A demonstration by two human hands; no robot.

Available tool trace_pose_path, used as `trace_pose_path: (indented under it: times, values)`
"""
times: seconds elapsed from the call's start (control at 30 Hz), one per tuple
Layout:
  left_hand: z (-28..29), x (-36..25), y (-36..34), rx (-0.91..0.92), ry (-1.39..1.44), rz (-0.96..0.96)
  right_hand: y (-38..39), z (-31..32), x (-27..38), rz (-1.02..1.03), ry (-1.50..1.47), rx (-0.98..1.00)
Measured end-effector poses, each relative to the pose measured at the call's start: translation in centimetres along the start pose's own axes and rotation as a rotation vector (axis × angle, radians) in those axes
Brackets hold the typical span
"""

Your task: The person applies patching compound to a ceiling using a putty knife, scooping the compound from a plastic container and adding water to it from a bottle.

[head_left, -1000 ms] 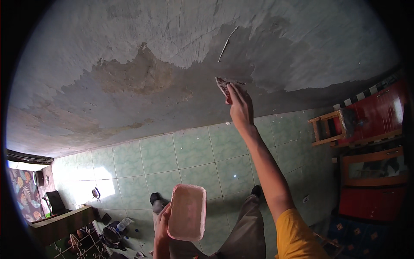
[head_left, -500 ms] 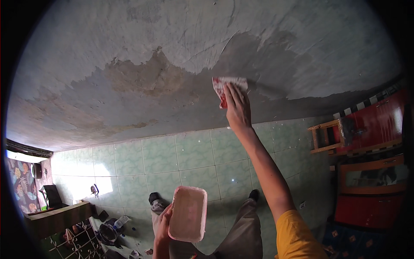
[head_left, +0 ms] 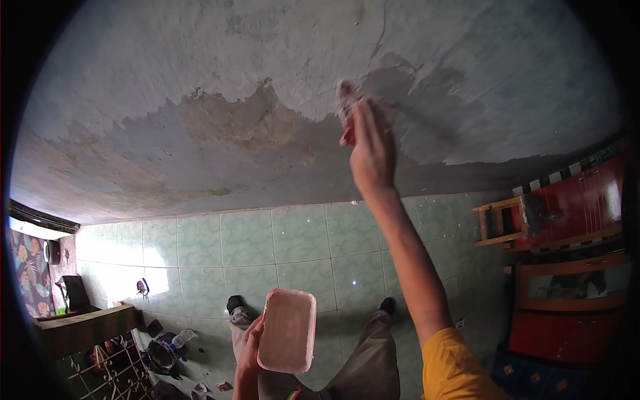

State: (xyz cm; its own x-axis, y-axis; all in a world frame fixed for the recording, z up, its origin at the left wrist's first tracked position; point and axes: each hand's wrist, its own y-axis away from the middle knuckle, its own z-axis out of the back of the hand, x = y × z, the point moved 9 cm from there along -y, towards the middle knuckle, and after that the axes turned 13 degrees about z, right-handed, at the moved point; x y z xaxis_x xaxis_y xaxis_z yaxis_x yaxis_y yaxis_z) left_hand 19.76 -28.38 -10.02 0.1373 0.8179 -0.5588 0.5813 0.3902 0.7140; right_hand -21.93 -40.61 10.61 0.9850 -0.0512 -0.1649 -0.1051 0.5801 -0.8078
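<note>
My right hand (head_left: 374,157) is up against the grey wall (head_left: 167,157), arm stretched out, fingers closed on a flat putty spreader (head_left: 347,113) smeared red and white. The spreader is blurred by motion and seen nearly edge-on. Around it the wall has a darker patch (head_left: 393,83) with ragged edges, and a brownish bare patch (head_left: 243,120) lies to its left. Low in front of my body, my left hand (head_left: 250,343) grips a pinkish rectangular tub (head_left: 288,331) by its left side. A pale layer coats the tub's inside.
Green tiles (head_left: 303,283) cover the floor below the wall. At the right stand a wooden stool (head_left: 499,221) and red cabinets (head_left: 563,330). On the left are a wooden ledge (head_left: 87,320), a metal grille (head_left: 110,373), a dark bucket (head_left: 160,357) and a plastic bottle (head_left: 181,339).
My right hand has moved up the wall with the spreader, which has turned from showing its broad face to nearly edge-on. The tub stays almost where it was.
</note>
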Motion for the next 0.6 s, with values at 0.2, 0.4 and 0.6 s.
trace_pose_path:
  times: [0.2, 0.4, 0.6]
  values:
    - [1.0, 0.9, -0.2, 0.064, 0.015, 0.006, 9.1, -4.0, 0.9, -0.055, -0.169, 0.273]
    - [-0.1, 1.0, 0.0, 0.079, -0.016, 0.054, 18.6, -2.4, -5.8, -1.363, -0.749, -0.048]
    - [-0.6, 2.8, -1.4, 0.049, -0.053, 0.103, 19.4, -0.7, -6.7, -1.578, -1.265, -0.308]
